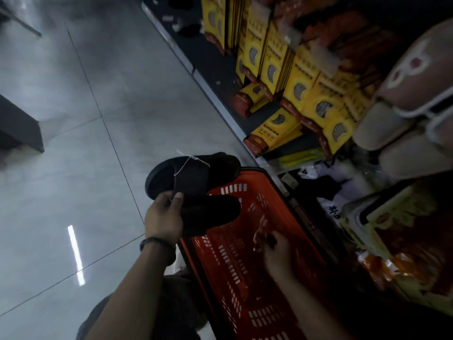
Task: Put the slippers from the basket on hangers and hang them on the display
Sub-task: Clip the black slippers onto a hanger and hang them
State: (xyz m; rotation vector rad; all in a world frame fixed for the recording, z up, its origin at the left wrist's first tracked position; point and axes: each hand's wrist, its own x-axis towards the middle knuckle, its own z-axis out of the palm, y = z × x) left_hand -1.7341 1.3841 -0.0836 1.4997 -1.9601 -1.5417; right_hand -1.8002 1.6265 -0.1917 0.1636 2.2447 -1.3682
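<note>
Nearest the camera, the left hand (pixel 164 217), a dark beaded wristband (pixel 153 242) on its wrist, grips a pair of black slide slippers (pixel 196 175). The thumb lies over the strap edge of the upper one and the fingers are curled beneath. The pair is held up, over the near left corner of the red plastic shopping basket (pixel 235 268) and clear of it.

The right hand (pixel 274 251) reaches down inside the basket. It is smeared by motion, so I cannot tell whether its fingers are closed on anything or merely curled; something small and dark may sit at its fingertips.

A thin white string (pixel 188 161) ties the two slippers together at the straps. They look light, with thick, foam-like soles that should flex a little and not slip in the hand. The broad strap looks like the sound place to hold them (the string looks too thin to bear a tug), and it is probably where a hanger would pass.

Beyond the basket, the low shelf holds rows of yellow insole packs (pixel 302 88). To the right, beige closed-toe slippers (pixel 389 128) hang on white hangers, which suggests where this pair is bound. Pale glossy floor tiles (pixel 73 114) stretch away to the left.
</note>
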